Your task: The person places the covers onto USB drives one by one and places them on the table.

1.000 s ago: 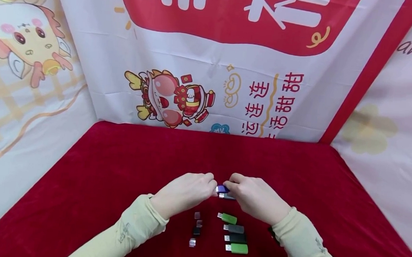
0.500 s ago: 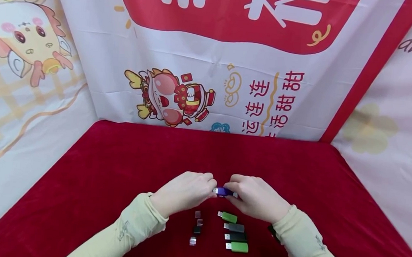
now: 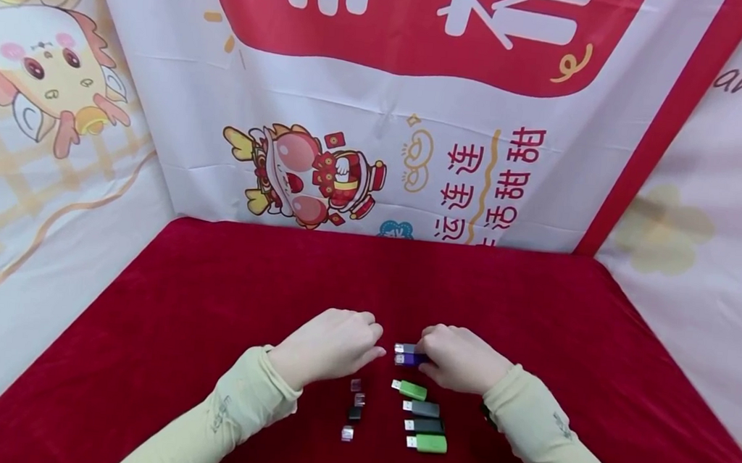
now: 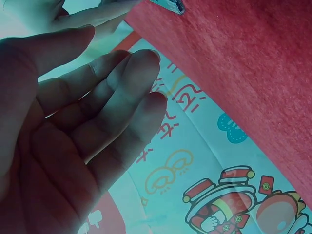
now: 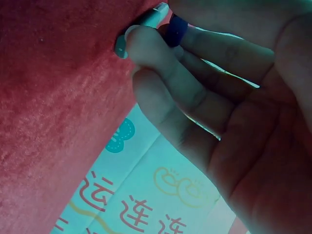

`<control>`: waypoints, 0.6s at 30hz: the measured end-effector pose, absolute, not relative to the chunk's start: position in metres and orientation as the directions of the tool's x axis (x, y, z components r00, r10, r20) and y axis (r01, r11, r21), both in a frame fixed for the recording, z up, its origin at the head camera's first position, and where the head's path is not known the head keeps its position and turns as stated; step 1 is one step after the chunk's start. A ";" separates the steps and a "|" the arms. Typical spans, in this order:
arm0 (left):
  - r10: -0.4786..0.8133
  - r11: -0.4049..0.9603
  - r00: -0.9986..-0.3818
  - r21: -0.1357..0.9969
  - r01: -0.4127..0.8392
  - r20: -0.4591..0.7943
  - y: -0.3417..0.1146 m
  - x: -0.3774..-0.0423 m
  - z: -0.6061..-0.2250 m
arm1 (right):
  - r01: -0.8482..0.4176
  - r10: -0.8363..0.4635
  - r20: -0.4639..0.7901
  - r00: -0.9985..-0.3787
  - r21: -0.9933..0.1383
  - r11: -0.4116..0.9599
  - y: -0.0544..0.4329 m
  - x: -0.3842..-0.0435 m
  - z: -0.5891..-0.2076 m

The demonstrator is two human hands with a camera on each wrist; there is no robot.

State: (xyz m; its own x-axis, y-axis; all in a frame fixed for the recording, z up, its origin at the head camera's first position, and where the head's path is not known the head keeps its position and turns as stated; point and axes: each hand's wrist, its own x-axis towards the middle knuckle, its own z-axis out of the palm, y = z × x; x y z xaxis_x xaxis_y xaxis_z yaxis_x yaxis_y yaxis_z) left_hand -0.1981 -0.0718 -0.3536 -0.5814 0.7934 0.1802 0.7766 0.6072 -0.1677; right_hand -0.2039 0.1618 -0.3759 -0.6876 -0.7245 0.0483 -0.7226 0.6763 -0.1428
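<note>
My right hand pinches the end of a purple USB stick, whose shiny pale end points left. Just behind it on the cloth lies a grey USB stick, also shiny at its left end. The right wrist view shows the purple stick by the fingers and part of the grey stick beyond. Left of both sticks hovers my left hand. Its fingers are loosely bent and the palm holds nothing in the left wrist view.
Nearer me on the red cloth is a column of USB sticks: green, grey, black and green. Left of them lie small caps, including a black cap and a clear cap. Printed fabric hangs behind.
My left hand has come away from the purple USB stick's left end. The right hand has brought the stick slightly down and toward me, in front of the grey one.
</note>
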 end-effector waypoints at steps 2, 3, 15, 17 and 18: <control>0.794 0.607 -0.581 -0.164 0.778 0.179 -0.072 -0.198 -0.354 | -0.722 -0.725 0.042 -0.687 -0.146 0.676 0.161 -0.205 -0.377; 0.794 0.607 -0.582 -0.162 0.778 0.176 -0.071 -0.198 -0.354 | -0.725 -0.727 0.044 -0.685 -0.141 0.674 0.161 -0.205 -0.378; 0.797 0.602 -0.580 -0.154 0.783 0.167 -0.071 -0.198 -0.356 | -0.738 -0.735 0.075 -0.674 -0.077 0.670 0.156 -0.204 -0.380; 0.797 0.602 -0.579 -0.160 0.782 0.169 -0.071 -0.198 -0.357 | -0.736 -0.732 0.081 -0.677 -0.067 0.674 0.155 -0.204 -0.380; 0.798 0.602 -0.578 -0.162 0.782 0.171 -0.071 -0.198 -0.357 | -0.734 -0.730 0.083 -0.679 -0.063 0.676 0.155 -0.204 -0.380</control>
State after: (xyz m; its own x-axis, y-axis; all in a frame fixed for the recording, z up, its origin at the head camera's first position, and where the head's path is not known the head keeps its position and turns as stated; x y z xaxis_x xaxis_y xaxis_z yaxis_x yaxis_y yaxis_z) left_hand -0.1982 -0.0714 -0.3568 -0.5781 0.7978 0.1712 0.7822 0.6016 -0.1619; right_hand -0.2039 0.1547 -0.3804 -0.6787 -0.7297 0.0829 -0.7343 0.6759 -0.0626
